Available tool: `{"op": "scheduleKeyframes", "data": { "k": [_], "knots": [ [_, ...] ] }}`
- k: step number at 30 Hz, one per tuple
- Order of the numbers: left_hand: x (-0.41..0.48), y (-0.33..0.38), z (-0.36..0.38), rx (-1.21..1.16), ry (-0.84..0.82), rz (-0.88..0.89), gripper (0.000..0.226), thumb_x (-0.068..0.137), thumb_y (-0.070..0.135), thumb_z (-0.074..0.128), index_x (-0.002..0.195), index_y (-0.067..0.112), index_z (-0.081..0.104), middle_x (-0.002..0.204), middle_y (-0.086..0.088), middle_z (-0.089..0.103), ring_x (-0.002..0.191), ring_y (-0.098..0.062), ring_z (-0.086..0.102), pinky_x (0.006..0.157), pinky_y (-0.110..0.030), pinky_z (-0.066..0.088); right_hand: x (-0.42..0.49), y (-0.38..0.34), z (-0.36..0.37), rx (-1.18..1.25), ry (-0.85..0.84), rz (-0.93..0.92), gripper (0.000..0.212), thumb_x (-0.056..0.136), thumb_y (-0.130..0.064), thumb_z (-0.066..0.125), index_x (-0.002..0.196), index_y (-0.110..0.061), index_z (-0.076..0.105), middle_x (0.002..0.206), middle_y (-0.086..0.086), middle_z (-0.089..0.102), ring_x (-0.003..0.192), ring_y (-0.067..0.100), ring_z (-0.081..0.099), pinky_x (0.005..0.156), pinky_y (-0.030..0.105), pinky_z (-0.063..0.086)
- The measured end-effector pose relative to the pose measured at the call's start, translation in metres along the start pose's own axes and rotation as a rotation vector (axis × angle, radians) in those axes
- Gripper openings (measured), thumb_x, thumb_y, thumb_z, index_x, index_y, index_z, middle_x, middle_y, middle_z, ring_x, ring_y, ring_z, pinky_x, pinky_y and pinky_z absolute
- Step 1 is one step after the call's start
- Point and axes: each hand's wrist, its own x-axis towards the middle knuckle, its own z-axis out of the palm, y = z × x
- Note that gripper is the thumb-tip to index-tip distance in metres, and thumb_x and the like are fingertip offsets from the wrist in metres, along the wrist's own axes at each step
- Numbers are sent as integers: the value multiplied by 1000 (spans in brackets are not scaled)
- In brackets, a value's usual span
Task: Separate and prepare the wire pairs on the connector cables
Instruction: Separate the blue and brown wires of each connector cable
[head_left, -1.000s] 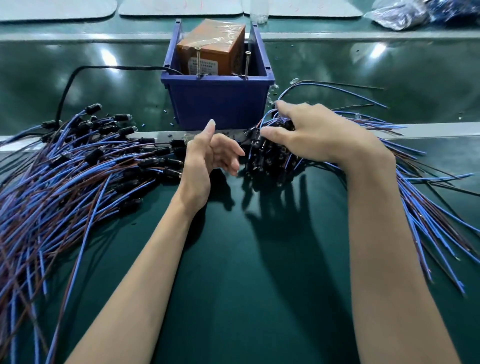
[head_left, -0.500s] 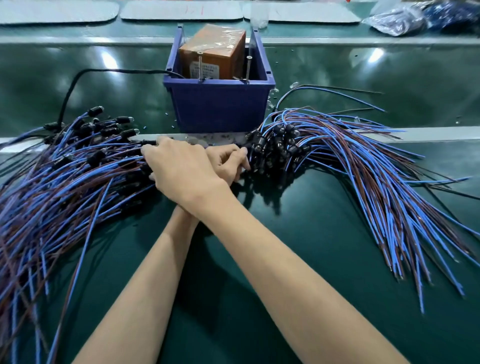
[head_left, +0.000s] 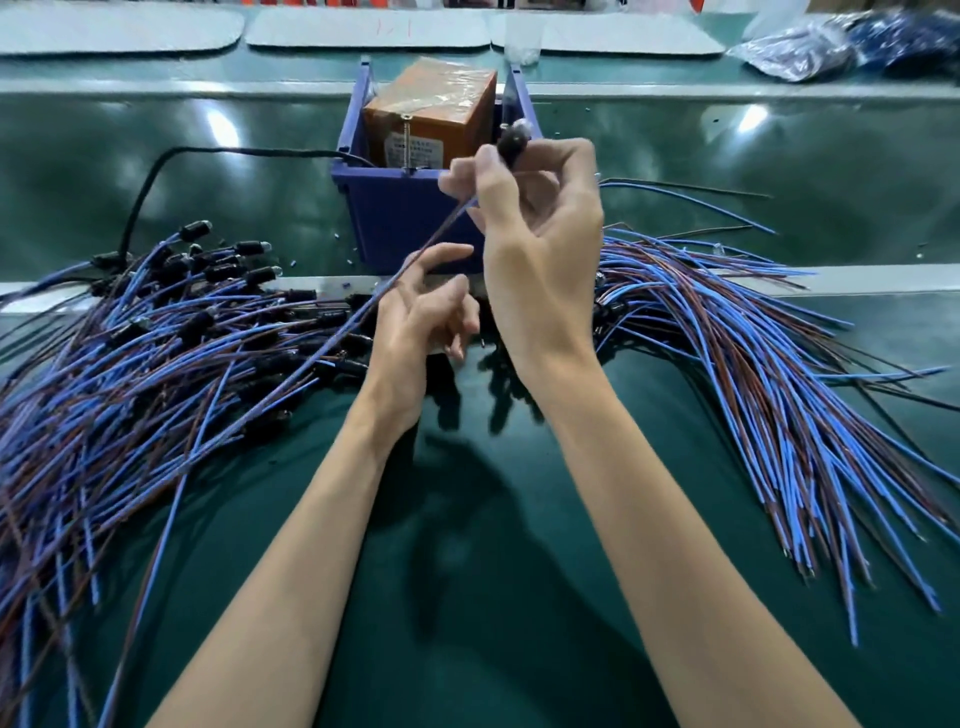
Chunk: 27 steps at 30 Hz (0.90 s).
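Lifted out of the left heap since the earlier frame, one connector cable with a black plug and a blue-and-brown wire pair (head_left: 511, 141) now hangs above the table. It is carried by the right hand (head_left: 535, 244), which half a second ago lay low across the left one. The right hand's fingers (head_left: 470, 179) are curled tight round the black plug, in front of the bin. The left hand (head_left: 421, 317) sits lower, its fingers loosely bent. The wire pair crosses by its forefinger, but I cannot tell whether it is pinched there.

The cable's long axis runs on a slant, from the plug, high and far right, down to the near left. The plug's clear tip points up and away, and the free wire ends are lost in the heap.

To do this step well, the plug probably wants a firm hold while the left fingers slide down the pair. Drawing along the wire's own line, not sideways, should leave neighbouring cables undisturbed. The blue and brown can be parted once the end is free.

The left heap of blue and brown cables with black plugs (head_left: 130, 364) lies tangled on the dark green table (head_left: 467, 571), and a combed heap of the same cables (head_left: 753, 374) fans out to the right. Behind the hands stands a blue plastic bin (head_left: 395, 218) holding an orange-brown box (head_left: 431, 109).
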Motion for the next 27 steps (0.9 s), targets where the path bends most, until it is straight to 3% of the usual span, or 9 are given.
{"op": "scheduleKeyframes", "data": {
  "k": [4, 7, 9, 11, 16, 18, 20, 22, 27],
  "knots": [
    [3, -3, -2, -24, 18, -24, 54, 61, 68, 41, 75, 18, 54, 43, 9, 50, 37, -3, 43, 41, -12, 36, 0, -2, -3, -46, 13, -88, 19, 94, -11, 58, 88, -17, 41, 73, 8, 62, 57, 12, 64, 60, 25, 52],
    [10, -11, -7, -79, 79, -64, 59, 83, 68, 29, 76, 19, 60, 45, 4, 50, 38, -8, 42, 41, -16, 36, 4, -3, -8, -207, 26, -123, 18, 95, -19, 59, 89, -16, 42, 65, -2, 57, 54, 13, 58, 59, 34, 52],
    [13, -16, -9, -33, 128, -39, 67, 93, 62, 14, 80, 21, 65, 45, 1, 50, 39, -11, 39, 43, -18, 35, 9, -4, -14, -275, 51, -132, 18, 95, -22, 59, 87, -16, 43, 62, -8, 53, 51, 4, 50, 56, 26, 46],
    [14, -18, -9, 5, 175, -36, 68, 92, 64, 12, 81, 23, 66, 45, 2, 49, 39, -12, 38, 44, -17, 35, 14, -6, -19, -339, 86, -132, 19, 95, -22, 59, 85, -15, 44, 58, -14, 47, 48, -2, 44, 54, 12, 34],
    [16, -15, -7, -96, 311, 32, 35, 99, 42, 41, 84, 14, 56, 46, 9, 50, 34, -5, 38, 40, -14, 33, 24, -10, -34, -481, 11, -48, 20, 94, -28, 60, 81, -18, 48, 56, -13, 46, 48, 1, 42, 54, 12, 31],
    [16, -13, -7, -128, 309, 56, 20, 90, 33, 57, 87, 14, 53, 52, 10, 55, 35, -2, 43, 42, -13, 36, 26, -10, -37, -548, -36, -10, 20, 91, -33, 63, 81, -18, 52, 61, -10, 51, 54, 3, 45, 56, 13, 34],
    [14, -12, -7, -159, 270, 76, 24, 76, 31, 67, 88, 16, 53, 58, 12, 61, 41, -1, 53, 50, -13, 44, 27, -10, -38, -597, -78, 7, 20, 87, -33, 67, 80, -18, 56, 60, -12, 50, 54, 2, 45, 56, 12, 35],
    [12, -13, -7, -177, 232, 102, 32, 69, 28, 70, 91, 15, 53, 62, 10, 66, 52, -3, 63, 62, -15, 51, 26, -10, -38, -648, -135, 10, 20, 83, -30, 70, 74, -19, 57, 56, -13, 48, 51, -3, 45, 56, 10, 35],
    [15, -15, -8, -191, 199, 91, 7, 92, 3, 56, 94, 10, 57, 73, 5, 71, 65, -7, 66, 70, -17, 51, 25, -11, -38, -736, -308, 59, 22, 90, -29, 63, 79, -12, 69, 57, -13, 50, 51, -2, 46, 54, 6, 34]
  ]
}}
